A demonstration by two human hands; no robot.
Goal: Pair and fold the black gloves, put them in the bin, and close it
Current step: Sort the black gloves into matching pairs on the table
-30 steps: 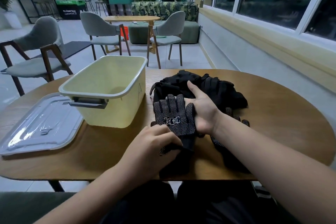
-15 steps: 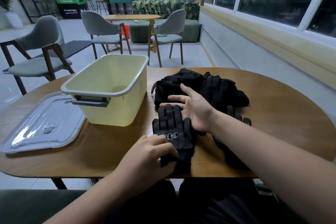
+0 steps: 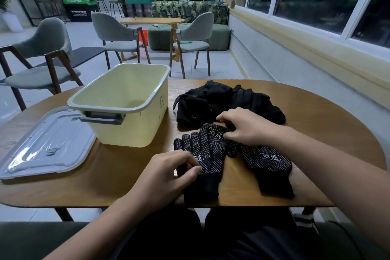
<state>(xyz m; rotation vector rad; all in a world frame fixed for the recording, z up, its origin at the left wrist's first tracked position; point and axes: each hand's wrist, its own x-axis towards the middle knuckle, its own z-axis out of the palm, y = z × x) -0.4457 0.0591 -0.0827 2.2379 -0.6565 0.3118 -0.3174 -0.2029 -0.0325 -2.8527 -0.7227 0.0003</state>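
Your left hand (image 3: 168, 172) pinches the cuff of a black dotted knit glove (image 3: 203, 159) at the wooden table's (image 3: 316, 133) near edge; your right hand (image 3: 242, 126) grips its folded top layer.

Wooden table (image 3: 316, 124), grey chairs (image 3: 42, 57)

Knit cloth, plastic and wood

The gloves (image 3: 205, 154) are matt black knit with pale grip dots; the bin (image 3: 126, 107) is smooth pale-yellow plastic, its lid (image 3: 46, 143) glossy clear-grey plastic, and the table (image 3: 327, 133) satin, fine-grained brown wood.
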